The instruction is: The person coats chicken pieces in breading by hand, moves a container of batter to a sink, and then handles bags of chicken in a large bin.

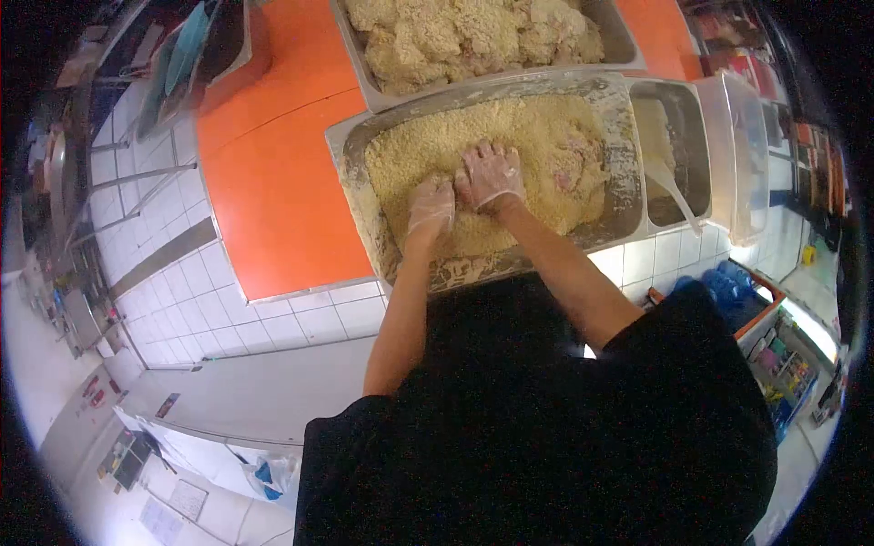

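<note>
Both my hands wear clear plastic gloves and are in a metal pan (624,150) of pale yellow, crumbly breading (428,132). My right hand (492,176) presses flat onto the breading near the middle, its fingers spread. Close beside it, my left hand (432,206) pushes into the breading, and its fingertips are partly buried, so their grip is hidden. Toward the pan's right side, coated pieces of what looks like raw meat (572,164) show pinkish patches through the crumbs.
Behind the pan, a second metal pan (364,86) holds heaped coated pieces (473,36). At right stand a narrow container (696,118) with a white-handled utensil (675,193) and a clear plastic bin (742,155). An orange countertop (273,191) extends left above white tiles.
</note>
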Demonstrator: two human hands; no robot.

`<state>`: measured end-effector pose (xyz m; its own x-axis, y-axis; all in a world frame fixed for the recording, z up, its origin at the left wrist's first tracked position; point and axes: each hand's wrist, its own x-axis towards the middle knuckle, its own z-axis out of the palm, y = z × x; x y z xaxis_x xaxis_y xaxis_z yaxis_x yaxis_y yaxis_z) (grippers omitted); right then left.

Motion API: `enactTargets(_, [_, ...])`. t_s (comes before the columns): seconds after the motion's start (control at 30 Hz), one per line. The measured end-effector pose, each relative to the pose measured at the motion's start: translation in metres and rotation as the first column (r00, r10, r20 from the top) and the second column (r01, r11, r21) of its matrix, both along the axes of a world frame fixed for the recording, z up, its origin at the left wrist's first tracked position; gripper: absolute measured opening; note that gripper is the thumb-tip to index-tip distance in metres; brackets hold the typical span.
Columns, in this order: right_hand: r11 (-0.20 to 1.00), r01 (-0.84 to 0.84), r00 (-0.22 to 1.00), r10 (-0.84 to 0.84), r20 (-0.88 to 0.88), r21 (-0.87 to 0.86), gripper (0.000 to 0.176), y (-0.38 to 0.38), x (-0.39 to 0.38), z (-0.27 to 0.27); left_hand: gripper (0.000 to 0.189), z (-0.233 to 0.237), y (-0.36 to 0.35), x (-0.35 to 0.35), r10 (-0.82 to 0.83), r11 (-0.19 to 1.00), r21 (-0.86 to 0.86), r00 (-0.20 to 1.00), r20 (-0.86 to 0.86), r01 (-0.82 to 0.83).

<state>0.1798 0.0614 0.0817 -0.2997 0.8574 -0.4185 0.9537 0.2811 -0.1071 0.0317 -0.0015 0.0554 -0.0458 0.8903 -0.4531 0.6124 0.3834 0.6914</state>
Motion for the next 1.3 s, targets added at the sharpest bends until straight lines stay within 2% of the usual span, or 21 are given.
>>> enactTargets(0.13, [0.963, 0.108, 0.993, -0.092, -0.077, 0.248, 0.051, 0.011, -0.015, -0.027, 0.038, 0.005, 0.022, -0.003, 0.098, 0.992, -0.079, 0.995, 0.037, -0.095])
enactTargets(0.17, [0.947, 0.182, 0.983, -0.167, -0.078, 0.267, 0.052, 0.015, -0.033, -0.023, 0.040, -0.001, 0.026, -0.009, -0.242, 0.962, -0.172, 0.953, -0.182, 0.211])
enactTargets(0.2, [0.928, 0.255, 0.967, -0.243, -0.079, 0.271, 0.052, 0.009, -0.042, -0.021, 0.043, -0.011, 0.020, -0.011, -0.562, 0.822, -0.334, 0.754, -0.340, 0.462])
enactTargets(0.23, [0.931, 0.257, 0.966, -0.245, -0.076, 0.260, 0.052, 0.002, -0.041, -0.028, 0.043, -0.017, 0.010, -0.011, -0.567, 0.817, -0.344, 0.753, -0.333, 0.463])
enactTargets(0.3, [0.946, 0.203, 0.974, -0.169, -0.149, 0.254, 0.050, 0.000, -0.047, -0.041, 0.045, -0.029, 0.001, -0.018, -0.239, 0.958, -0.213, 0.948, -0.212, 0.194])
enactTargets(0.43, [0.978, 0.109, 0.968, -0.064, -0.244, 0.177, 0.044, -0.002, -0.043, -0.012, 0.046, -0.029, -0.004, -0.019, -0.192, 0.947, -0.296, 0.956, -0.223, 0.121])
enactTargets(0.53, [0.980, 0.194, 0.935, -0.173, -0.310, 0.041, 0.039, 0.025, -0.035, 0.012, 0.042, 0.009, 0.015, -0.009, -0.387, 0.890, -0.368, 0.872, -0.300, 0.269])
enactTargets(0.63, [0.990, 0.112, 0.938, -0.135, -0.319, -0.089, 0.045, 0.024, -0.004, -0.002, 0.040, 0.018, -0.015, -0.001, -0.022, 0.990, -0.143, 0.999, -0.045, 0.015])
enactTargets(0.7, [0.936, 0.122, 0.947, -0.009, -0.322, 0.331, 0.038, 0.021, 0.009, -0.069, 0.039, 0.026, -0.007, 0.003, 0.101, 0.976, -0.192, 0.994, -0.039, -0.107])
enactTargets(0.73, [0.932, 0.107, 0.944, 0.014, -0.329, 0.347, 0.038, 0.034, 0.003, -0.072, 0.039, 0.020, 0.005, 0.005, 0.120, 0.977, -0.174, 0.992, -0.045, -0.126])
enactTargets(0.8, [0.839, 0.117, 0.952, 0.058, -0.301, 0.531, 0.040, 0.032, -0.008, -0.074, 0.039, 0.013, 0.004, 0.012, -0.149, 0.987, -0.104, 0.949, -0.276, 0.125])
enactTargets(0.83, [0.833, 0.115, 0.948, 0.071, -0.311, 0.541, 0.040, 0.031, -0.007, -0.059, 0.039, 0.015, 0.000, 0.018, -0.138, 0.989, -0.092, 0.948, -0.288, 0.116])
enactTargets(0.9, [0.981, 0.098, 0.919, -0.025, -0.394, 0.167, 0.045, 0.039, 0.007, -0.024, 0.039, 0.001, 0.005, 0.032, -0.060, 0.995, 0.046, 0.900, -0.432, 0.089])
enactTargets(0.93, [0.980, 0.094, 0.918, -0.018, -0.396, 0.173, 0.045, 0.041, 0.017, -0.015, 0.039, -0.014, 0.010, 0.034, -0.026, 0.992, 0.094, 0.879, -0.476, 0.080])
enactTargets(0.97, [0.989, 0.089, 0.932, -0.041, -0.360, 0.117, 0.046, 0.033, 0.029, -0.009, 0.044, -0.062, 0.015, 0.029, -0.226, 0.974, -0.085, 0.851, -0.474, 0.211])
enactTargets(1.03, [0.994, 0.086, 0.946, -0.059, -0.320, 0.070, 0.048, 0.021, 0.056, 0.000, 0.050, -0.050, 0.016, 0.036, -0.413, 0.909, -0.250, 0.799, -0.437, 0.333])
enactTargets(1.1, [0.976, -0.172, 0.934, 0.204, -0.292, 0.130, 0.045, 0.009, 0.076, 0.013, 0.064, -0.003, 0.017, 0.043, 0.050, 0.994, -0.092, 0.994, -0.094, -0.059])
enactTargets(1.13, [0.975, -0.168, 0.933, 0.204, -0.296, 0.144, 0.045, 0.011, 0.079, 0.028, 0.064, 0.008, 0.017, 0.040, 0.048, 0.995, -0.079, 0.994, -0.100, -0.056])
enactTargets(1.2, [0.979, -0.097, 0.890, 0.004, -0.455, -0.181, 0.051, 0.013, 0.087, 0.054, 0.062, 0.026, 0.012, 0.035, -0.040, 0.999, 0.026, 0.999, -0.010, 0.040])
enactTargets(1.23, [0.980, -0.100, 0.887, 0.009, -0.462, -0.172, 0.051, 0.015, 0.093, 0.045, 0.062, 0.030, 0.011, 0.038, -0.038, 0.999, 0.034, 0.999, -0.018, 0.039])
enactTargets(1.3, [0.956, -0.111, 0.685, -0.125, -0.718, -0.272, 0.056, 0.016, 0.104, 0.014, 0.058, 0.040, 0.011, 0.043, 0.104, 0.989, 0.046, 0.877, 0.470, -0.142])
